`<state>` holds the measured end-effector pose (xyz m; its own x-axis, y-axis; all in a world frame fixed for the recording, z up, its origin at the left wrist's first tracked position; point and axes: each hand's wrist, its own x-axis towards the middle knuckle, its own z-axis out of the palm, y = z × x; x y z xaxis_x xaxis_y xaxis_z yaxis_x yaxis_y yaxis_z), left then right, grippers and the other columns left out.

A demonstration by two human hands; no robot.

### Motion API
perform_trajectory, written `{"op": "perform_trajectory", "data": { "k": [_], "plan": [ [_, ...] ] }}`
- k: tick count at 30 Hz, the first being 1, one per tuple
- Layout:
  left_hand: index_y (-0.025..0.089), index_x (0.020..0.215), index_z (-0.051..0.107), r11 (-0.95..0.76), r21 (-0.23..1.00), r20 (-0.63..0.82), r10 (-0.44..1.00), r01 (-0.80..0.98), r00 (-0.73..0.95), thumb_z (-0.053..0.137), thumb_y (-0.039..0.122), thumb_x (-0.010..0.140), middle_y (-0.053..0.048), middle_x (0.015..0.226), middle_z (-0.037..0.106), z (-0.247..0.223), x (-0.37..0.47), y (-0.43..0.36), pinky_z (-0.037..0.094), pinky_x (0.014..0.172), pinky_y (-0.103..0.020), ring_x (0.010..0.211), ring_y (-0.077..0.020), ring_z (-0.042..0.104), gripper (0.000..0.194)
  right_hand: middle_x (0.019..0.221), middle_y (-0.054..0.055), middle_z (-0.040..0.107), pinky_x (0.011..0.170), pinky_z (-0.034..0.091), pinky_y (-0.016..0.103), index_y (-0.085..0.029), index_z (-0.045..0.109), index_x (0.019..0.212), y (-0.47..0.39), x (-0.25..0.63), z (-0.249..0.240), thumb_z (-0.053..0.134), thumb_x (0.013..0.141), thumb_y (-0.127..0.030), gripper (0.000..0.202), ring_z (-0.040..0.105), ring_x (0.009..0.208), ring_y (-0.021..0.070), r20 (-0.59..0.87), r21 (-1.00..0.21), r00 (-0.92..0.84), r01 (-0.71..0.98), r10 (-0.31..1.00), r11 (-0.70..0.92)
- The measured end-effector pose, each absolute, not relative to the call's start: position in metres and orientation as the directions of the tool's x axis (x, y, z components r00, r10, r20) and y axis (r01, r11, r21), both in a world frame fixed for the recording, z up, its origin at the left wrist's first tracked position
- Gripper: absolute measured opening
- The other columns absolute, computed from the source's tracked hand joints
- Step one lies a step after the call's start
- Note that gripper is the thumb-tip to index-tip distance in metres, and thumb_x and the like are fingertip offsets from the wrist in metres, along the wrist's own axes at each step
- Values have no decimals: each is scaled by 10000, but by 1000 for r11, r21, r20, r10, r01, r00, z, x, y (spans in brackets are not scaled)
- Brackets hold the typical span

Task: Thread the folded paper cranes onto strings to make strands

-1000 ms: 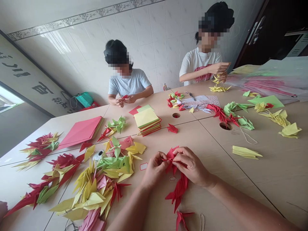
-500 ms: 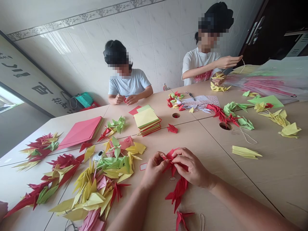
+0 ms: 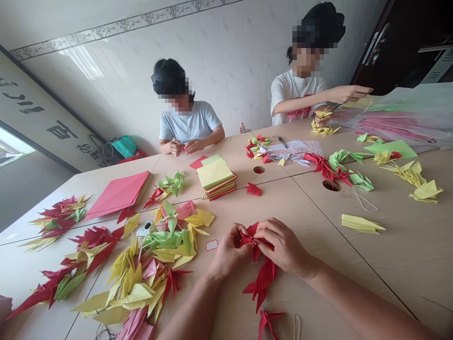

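Between my two hands is a red paper crane (image 3: 252, 230), pinched from both sides just above the table. My left hand (image 3: 230, 249) has thumb and curled fingers closed on its left part. My right hand (image 3: 283, 246) pinches its right part with thumb and fingertips. Below it lies a second red folded crane (image 3: 261, 282), with another red crane (image 3: 269, 323) nearer the bottom edge. A pale string (image 3: 297, 326) rests to the right of that one. Whether a string runs through the held crane is hidden by my fingers.
Left of my hands spreads a heap of yellow, green, pink and red cranes (image 3: 141, 278). Beyond stand a stack of square paper (image 3: 217, 177) and larger red sheets (image 3: 118, 193). Two people (image 3: 191, 125) sit opposite; one pulls a string through yellow cranes (image 3: 323, 123). A round hole (image 3: 331, 185) opens in the table.
The red crane has turned slightly between my fingers; my hands stay nearly in place. Across the table, the right-hand person's raised hand has moved further right with the string.
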<state>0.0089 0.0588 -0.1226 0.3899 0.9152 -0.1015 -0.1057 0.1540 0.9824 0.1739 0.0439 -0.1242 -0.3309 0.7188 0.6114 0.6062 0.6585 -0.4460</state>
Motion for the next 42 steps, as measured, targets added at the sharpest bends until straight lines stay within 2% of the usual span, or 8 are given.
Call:
{"op": "perform_trajectory", "data": {
  "k": [4, 8, 15, 19, 24, 32, 37, 42],
  "plan": [
    [180, 753, 430, 174, 980, -126, 920, -100, 372, 688, 225, 634, 53, 659, 451, -121, 12, 58, 320, 573, -204, 592, -74, 389, 288, 765, 44, 564, 683, 421, 318, -189, 545, 745, 43, 172, -125, 480, 806, -71, 147, 501, 747, 176, 606, -354, -361, 677, 709, 646],
    [180, 748, 436, 157, 985, -124, 933, -72, 339, 669, 189, 627, 52, 650, 469, -121, 14, 57, 323, 565, -200, 579, -72, 398, 262, 740, 41, 552, 667, 400, 313, -184, 514, 703, 43, 170, -126, 469, 788, -75, 146, 481, 724, 175, 608, -319, -349, 715, 713, 622],
    [185, 781, 426, 158, 986, -129, 926, -53, 355, 638, 170, 633, 46, 663, 494, -125, 12, 58, 333, 560, -198, 575, -74, 419, 258, 742, 36, 560, 663, 404, 304, -189, 515, 701, 44, 173, -123, 488, 760, -67, 139, 490, 724, 171, 592, -410, -331, 662, 735, 628],
    [186, 812, 420, 149, 988, -126, 912, -28, 391, 586, 119, 634, 46, 698, 496, -125, 10, 59, 327, 555, -193, 587, -72, 413, 252, 809, 45, 578, 697, 432, 308, -193, 581, 842, 45, 177, -121, 469, 806, -71, 170, 511, 768, 168, 566, -483, -362, 583, 741, 653],
    [179, 841, 471, 15, 991, -68, 907, 129, 416, 537, 86, 653, 29, 756, 517, -126, 6, 58, 335, 578, -196, 637, -85, 419, 220, 852, 47, 590, 707, 450, 299, -215, 612, 975, 46, 178, -124, 458, 870, -115, 211, 528, 792, 157, 547, -468, -440, 545, 712, 696],
    [184, 844, 495, -44, 960, -78, 905, 275, 418, 517, 78, 630, 45, 720, 509, -122, 5, 56, 322, 553, -189, 610, -83, 392, 239, 832, 43, 603, 691, 453, 299, -202, 609, 914, 47, 179, -125, 459, 878, -110, 179, 530, 787, 161, 495, -460, -468, 573, 732, 678],
    [186, 852, 453, -60, 960, -69, 896, 274, 438, 479, 53, 625, 53, 695, 484, -122, 6, 56, 303, 528, -192, 581, -76, 364, 265, 817, 36, 600, 685, 445, 297, -201, 605, 883, 48, 180, -126, 467, 875, -105, 169, 521, 779, 166, 480, -457, -472, 586, 740, 669],
    [202, 843, 375, -79, 972, -28, 897, 222, 442, 473, 48, 646, 62, 694, 449, -129, 5, 57, 275, 518, -193, 570, -70, 329, 268, 814, 31, 597, 679, 439, 288, -219, 617, 947, 49, 181, -126, 481, 881, -132, 175, 519, 775, 166, 454, -477, -453, 603, 767, 639]
  ]
}}
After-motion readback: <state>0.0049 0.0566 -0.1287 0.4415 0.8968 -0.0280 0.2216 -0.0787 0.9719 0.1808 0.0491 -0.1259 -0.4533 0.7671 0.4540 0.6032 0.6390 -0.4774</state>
